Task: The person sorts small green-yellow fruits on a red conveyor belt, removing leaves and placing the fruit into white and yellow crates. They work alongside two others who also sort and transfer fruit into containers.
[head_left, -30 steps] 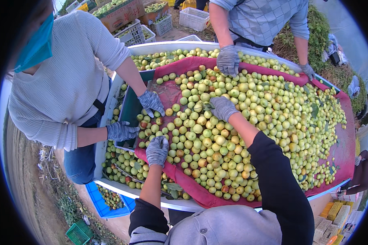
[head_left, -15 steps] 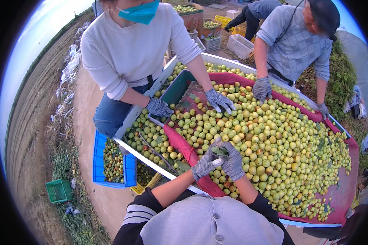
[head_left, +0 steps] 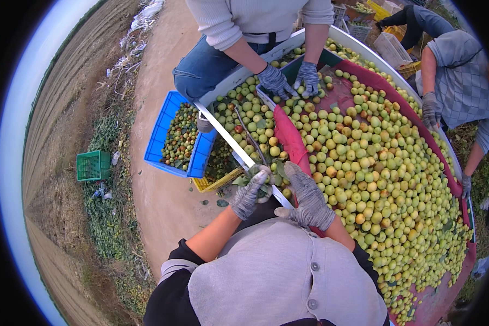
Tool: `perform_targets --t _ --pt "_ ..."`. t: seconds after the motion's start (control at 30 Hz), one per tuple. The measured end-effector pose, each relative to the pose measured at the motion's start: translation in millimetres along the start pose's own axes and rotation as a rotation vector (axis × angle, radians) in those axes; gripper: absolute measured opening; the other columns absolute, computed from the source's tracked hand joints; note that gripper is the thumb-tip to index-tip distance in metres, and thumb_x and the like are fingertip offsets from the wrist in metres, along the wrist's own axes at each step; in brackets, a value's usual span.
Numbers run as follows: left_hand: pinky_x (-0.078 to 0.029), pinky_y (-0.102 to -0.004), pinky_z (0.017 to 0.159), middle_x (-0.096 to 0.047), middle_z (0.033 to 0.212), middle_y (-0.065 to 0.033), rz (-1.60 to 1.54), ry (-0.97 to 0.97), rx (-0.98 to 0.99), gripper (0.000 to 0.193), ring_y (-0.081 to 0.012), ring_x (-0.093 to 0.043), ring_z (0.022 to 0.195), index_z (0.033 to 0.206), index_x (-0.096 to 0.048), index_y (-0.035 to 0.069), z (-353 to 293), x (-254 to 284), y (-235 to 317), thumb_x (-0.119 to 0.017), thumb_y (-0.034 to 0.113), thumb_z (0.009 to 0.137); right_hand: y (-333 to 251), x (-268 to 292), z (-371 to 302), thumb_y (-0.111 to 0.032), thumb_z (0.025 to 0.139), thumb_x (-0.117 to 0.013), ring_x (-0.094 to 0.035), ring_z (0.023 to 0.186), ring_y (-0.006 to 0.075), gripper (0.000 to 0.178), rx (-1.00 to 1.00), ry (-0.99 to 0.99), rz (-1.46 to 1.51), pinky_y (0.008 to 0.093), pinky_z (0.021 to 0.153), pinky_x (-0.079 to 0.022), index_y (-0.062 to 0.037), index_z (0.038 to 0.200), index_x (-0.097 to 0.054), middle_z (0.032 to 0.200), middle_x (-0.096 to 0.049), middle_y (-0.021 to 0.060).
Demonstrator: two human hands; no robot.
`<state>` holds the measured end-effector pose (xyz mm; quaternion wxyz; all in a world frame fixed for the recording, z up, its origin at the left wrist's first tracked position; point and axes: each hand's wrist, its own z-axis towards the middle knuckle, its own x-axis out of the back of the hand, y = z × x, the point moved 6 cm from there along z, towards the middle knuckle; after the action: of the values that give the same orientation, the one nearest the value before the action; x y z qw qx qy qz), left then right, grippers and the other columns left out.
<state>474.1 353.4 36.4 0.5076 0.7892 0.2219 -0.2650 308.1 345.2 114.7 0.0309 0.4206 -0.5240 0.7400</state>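
My left hand (head_left: 246, 196), in a grey knit glove, is closed on a bunch of green leaves (head_left: 249, 177) at the white rim (head_left: 231, 142) of the sorting table. My right hand (head_left: 313, 205), gloved alike, is open beside it, its fingers stretched toward the red cloth edge (head_left: 292, 140) and its palm turned toward the left hand. Nothing shows in it. Right of the cloth lies a broad heap of small round yellow-green fruits (head_left: 380, 190), some blushed red. More fruits (head_left: 250, 111) fill the strip between cloth and rim, where a thin twig (head_left: 248, 132) lies.
Across the table, a co-worker's two gloved hands (head_left: 292, 81) reach in by a green divider. Another person (head_left: 456, 81) leans over the right side. Below the rim stand a blue crate (head_left: 156, 142) and a yellow crate (head_left: 207, 186), both holding fruit. A green basket (head_left: 93, 165) lies farther left.
My hands have moved from over the heap to the table's left rim and drawn apart; the left one keeps the leaves. The view has swung left. The far co-worker's hands have come together.
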Motion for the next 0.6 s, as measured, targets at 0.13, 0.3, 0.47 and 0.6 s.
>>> perform_targets --t 0.13,0.3,0.47,0.6 --pt "-0.048 -0.0245 0.049 -0.064 0.098 -0.0055 0.048 0.404 -0.288 0.032 -0.0138 -0.062 0.075 0.115 -0.055 0.012 17.4 150.2 118.4 -0.061 0.036 0.096 57.3 34.1 -59.2 -0.039 0.084 -0.068 -0.048 0.13 0.0357 0.072 -0.255 0.317 -0.193 0.0422 0.11 -0.036 0.0002 0.14 -0.044 0.137 -0.051 0.023" --pt "-0.043 -0.039 0.103 -0.042 0.145 -0.019 1.158 0.921 0.001 0.105 -0.0319 -0.044 0.131 0.151 -0.02 0.002 29.2 288.8 215.0 -0.069 0.06 0.08 106.1 60.4 -137.8 -0.028 0.082 -0.071 -0.049 0.125 0.0356 0.072 -0.66 0.367 -0.281 0.043 0.108 -0.039 -0.0054 0.143 -0.04 0.137 -0.05 0.0213" --pt "-0.032 -0.0385 0.112 -0.044 0.145 -0.0187 1.428 0.718 -0.531 0.081 -0.0321 -0.039 0.136 0.144 -0.039 -0.001 51.1 191.9 149.4 -0.076 0.036 0.082 110.6 48.3 -133.7 -0.033 0.064 -0.086 -0.039 0.133 0.0385 0.111 -0.992 -0.022 -0.473 0.0441 0.108 -0.041 -0.0148 0.152 -0.021 0.154 -0.026 0.017" --pt "-0.026 -0.0422 0.115 -0.044 0.144 -0.0173 1.552 0.5 -0.814 0.068 -0.0358 -0.03 0.141 0.143 -0.04 0.004 63.6 75.3 78.2 -0.07 0.021 0.084 126.3 48.1 -95.3 -0.033 0.064 -0.086 -0.035 0.136 0.0415 0.114 -1.036 0.002 -0.423 0.0461 0.107 -0.042 -0.0177 0.153 -0.018 0.157 -0.018 0.0179"
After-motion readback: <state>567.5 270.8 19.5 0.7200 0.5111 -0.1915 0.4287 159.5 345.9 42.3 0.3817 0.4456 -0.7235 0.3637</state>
